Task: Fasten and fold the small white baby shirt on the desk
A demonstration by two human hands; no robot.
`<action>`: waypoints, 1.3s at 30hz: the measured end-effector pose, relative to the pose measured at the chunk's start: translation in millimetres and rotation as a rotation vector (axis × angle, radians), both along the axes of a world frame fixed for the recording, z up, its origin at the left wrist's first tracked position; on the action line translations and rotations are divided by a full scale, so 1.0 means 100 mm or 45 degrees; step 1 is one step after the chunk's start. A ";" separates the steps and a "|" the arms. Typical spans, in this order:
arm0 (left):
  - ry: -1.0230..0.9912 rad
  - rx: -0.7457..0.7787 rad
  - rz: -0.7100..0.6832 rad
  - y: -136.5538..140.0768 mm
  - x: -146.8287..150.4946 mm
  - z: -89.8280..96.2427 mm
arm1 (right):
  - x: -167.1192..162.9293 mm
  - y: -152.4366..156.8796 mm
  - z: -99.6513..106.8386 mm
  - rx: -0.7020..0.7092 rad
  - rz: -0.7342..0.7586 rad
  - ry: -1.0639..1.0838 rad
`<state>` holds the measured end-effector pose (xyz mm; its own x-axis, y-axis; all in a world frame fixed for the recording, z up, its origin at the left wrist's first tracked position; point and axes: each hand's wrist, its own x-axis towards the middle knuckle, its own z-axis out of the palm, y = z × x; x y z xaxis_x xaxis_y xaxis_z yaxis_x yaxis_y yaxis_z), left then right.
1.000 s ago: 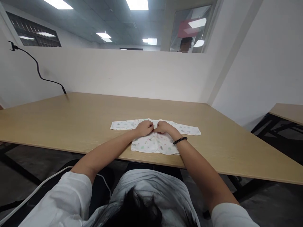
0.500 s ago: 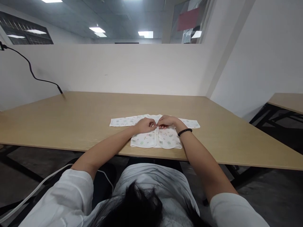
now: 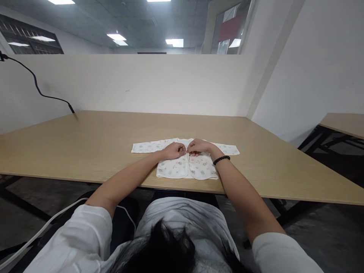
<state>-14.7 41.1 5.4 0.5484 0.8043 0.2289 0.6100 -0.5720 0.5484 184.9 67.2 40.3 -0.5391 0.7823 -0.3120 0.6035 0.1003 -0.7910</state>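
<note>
A small white baby shirt (image 3: 174, 168) with a printed pattern lies flat on the table, its sleeves spread to both sides and its hem toward me. Its two front panels meet along the middle. My left hand (image 3: 174, 150) pinches the edge of the left panel at mid-front. Opposite it, my right hand (image 3: 198, 147) pinches the edge of the other panel, fingertips almost touching the left ones. Whatever fastening lies between the fingertips is too small to make out. A black bead bracelet (image 3: 222, 160) circles my right wrist.
The shirt rests near the front edge of a light wooden table (image 3: 99, 140). A white partition (image 3: 159, 83) rises behind it. At the left back corner a black cable (image 3: 54, 97) reaches the tabletop. Another table (image 3: 345, 123) stands to the right.
Both hands have shifted very slightly left, fingertips still together at the shirt's front opening. The shirt otherwise lies as before.
</note>
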 end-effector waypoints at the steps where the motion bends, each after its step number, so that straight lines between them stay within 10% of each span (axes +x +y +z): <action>1: -0.001 -0.004 0.004 0.00 0.00 0.00 | 0.01 0.00 0.00 -0.009 0.004 0.011; 39: -0.105 -0.171 0.013 -0.04 0.00 0.09 | 0.00 0.00 -0.06 0.180 0.058 0.059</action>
